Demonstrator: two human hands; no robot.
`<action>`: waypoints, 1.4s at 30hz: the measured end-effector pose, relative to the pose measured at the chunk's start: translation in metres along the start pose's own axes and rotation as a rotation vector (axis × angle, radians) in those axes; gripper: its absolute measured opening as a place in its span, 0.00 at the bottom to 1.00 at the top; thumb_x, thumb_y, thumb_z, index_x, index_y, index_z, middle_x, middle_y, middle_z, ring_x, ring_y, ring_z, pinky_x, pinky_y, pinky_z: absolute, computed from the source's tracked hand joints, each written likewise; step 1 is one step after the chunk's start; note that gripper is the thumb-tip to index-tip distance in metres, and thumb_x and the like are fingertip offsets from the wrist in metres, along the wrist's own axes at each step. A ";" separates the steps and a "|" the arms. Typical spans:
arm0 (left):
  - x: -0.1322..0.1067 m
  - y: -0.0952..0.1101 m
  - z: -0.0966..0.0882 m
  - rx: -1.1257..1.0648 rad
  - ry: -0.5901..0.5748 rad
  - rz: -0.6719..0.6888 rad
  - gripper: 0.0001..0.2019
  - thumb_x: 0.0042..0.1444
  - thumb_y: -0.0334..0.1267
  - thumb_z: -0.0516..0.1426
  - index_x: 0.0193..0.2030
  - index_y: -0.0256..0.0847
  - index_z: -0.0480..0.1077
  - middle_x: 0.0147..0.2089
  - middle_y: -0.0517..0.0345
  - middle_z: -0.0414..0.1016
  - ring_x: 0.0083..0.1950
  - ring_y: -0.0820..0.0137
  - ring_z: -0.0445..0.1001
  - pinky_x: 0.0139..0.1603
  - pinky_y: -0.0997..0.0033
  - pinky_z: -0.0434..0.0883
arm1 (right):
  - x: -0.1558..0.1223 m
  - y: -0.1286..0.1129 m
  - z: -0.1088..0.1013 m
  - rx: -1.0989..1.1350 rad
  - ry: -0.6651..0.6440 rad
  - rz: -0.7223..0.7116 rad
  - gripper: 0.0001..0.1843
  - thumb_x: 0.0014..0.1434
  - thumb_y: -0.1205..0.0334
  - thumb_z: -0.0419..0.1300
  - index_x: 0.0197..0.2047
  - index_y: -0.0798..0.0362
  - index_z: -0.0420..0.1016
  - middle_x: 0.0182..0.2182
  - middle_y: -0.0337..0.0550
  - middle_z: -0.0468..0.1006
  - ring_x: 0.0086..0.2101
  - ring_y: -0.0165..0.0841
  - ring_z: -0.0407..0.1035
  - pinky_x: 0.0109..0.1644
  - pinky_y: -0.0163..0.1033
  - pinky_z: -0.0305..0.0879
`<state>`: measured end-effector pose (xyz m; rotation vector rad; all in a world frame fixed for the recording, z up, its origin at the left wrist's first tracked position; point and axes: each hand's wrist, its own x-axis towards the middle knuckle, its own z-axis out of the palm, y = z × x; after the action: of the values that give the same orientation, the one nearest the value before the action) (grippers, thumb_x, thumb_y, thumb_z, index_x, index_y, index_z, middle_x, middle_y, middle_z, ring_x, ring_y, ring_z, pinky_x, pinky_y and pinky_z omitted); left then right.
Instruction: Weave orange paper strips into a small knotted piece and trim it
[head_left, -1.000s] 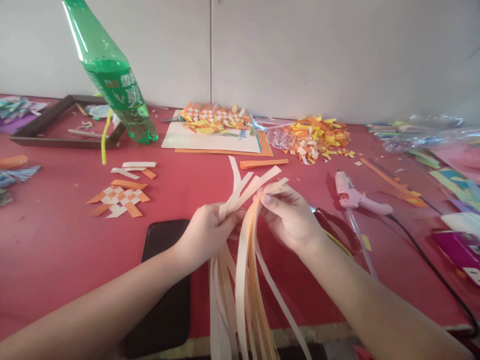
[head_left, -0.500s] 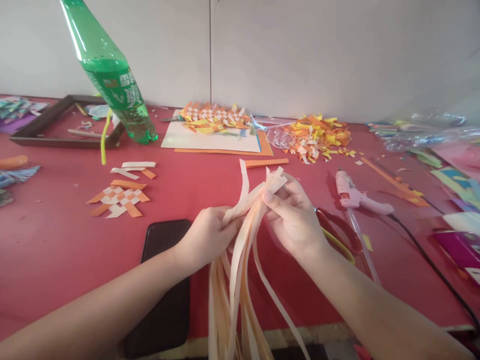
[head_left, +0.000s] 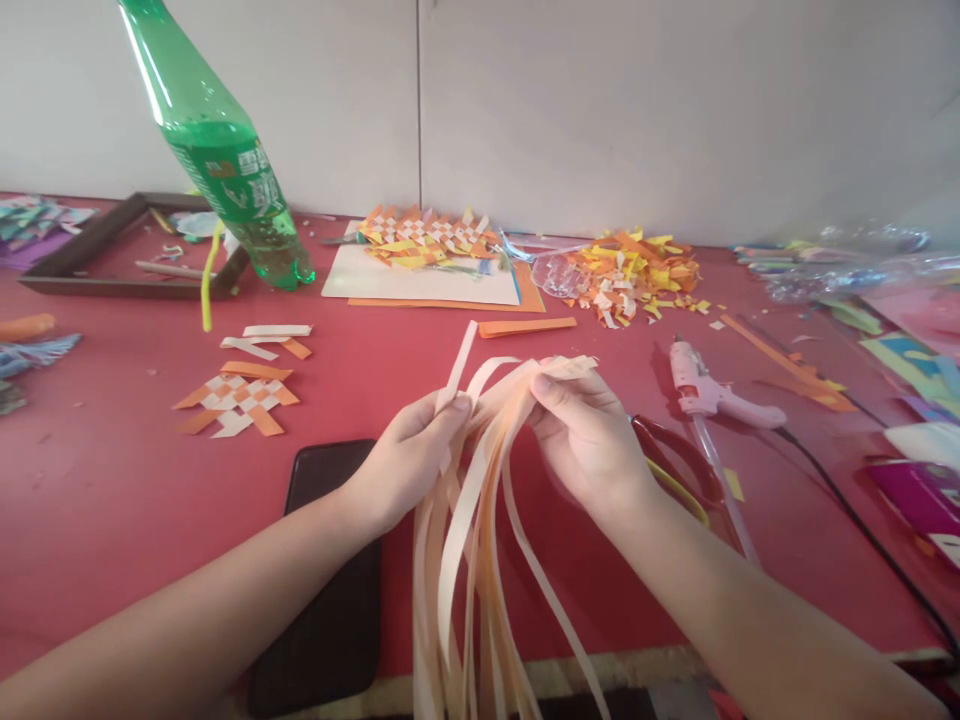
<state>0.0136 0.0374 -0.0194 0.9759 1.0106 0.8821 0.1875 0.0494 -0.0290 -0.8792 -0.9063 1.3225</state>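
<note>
A bundle of long cream and pale orange paper strips [head_left: 491, 500] hangs down over the table's front edge. My right hand [head_left: 585, 425] pinches the strips near their upper ends, thumb on top. My left hand [head_left: 409, 445] is closed on a cream paper strip [head_left: 460, 362], whose end sticks up above the thumb. Under my left forearm lies a black phone [head_left: 322, 610], partly hidden. Just beyond my hands rests an orange folded strip [head_left: 527, 327]. To the left sits a small orange-and-white woven paper piece [head_left: 244, 395].
A green bottle [head_left: 240, 190] stands by a dark wooden frame [head_left: 105, 284]. Woven paper lies on white card [head_left: 352, 283]; beside it is a pile of paper scraps [head_left: 630, 275]. On the right are a pink glue gun [head_left: 720, 395] with its cord and red-and-yellow-handled scissors [head_left: 679, 465].
My left hand has shifted slightly left, and the strip end in it now points upward. The strip tops in my right hand have tilted down to the right.
</note>
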 end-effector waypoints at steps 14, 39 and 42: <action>0.008 0.000 -0.003 -0.264 0.293 0.011 0.12 0.59 0.45 0.60 0.41 0.37 0.73 0.45 0.48 0.82 0.41 0.65 0.79 0.40 0.66 0.77 | -0.002 -0.022 -0.012 0.193 -0.319 0.285 0.23 0.40 0.43 0.74 0.22 0.47 0.67 0.18 0.27 0.59 0.15 0.21 0.50 0.16 0.29 0.53; 0.001 -0.003 -0.006 0.325 0.077 0.104 0.13 0.56 0.45 0.60 0.27 0.37 0.75 0.25 0.59 0.75 0.28 0.71 0.71 0.30 0.73 0.69 | -0.007 0.006 0.008 -0.028 -0.039 0.119 0.09 0.46 0.62 0.74 0.26 0.50 0.78 0.28 0.34 0.73 0.33 0.27 0.67 0.47 0.38 0.67; 0.000 -0.003 -0.006 0.373 0.077 0.114 0.14 0.55 0.44 0.60 0.24 0.37 0.73 0.23 0.60 0.72 0.26 0.72 0.69 0.29 0.74 0.68 | -0.006 0.007 0.008 -0.031 -0.027 0.141 0.10 0.45 0.61 0.75 0.26 0.49 0.77 0.29 0.34 0.72 0.34 0.28 0.67 0.47 0.38 0.67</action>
<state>0.0083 0.0377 -0.0239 1.3322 1.2212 0.8454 0.1774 0.0438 -0.0323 -0.9652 -0.9013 1.4477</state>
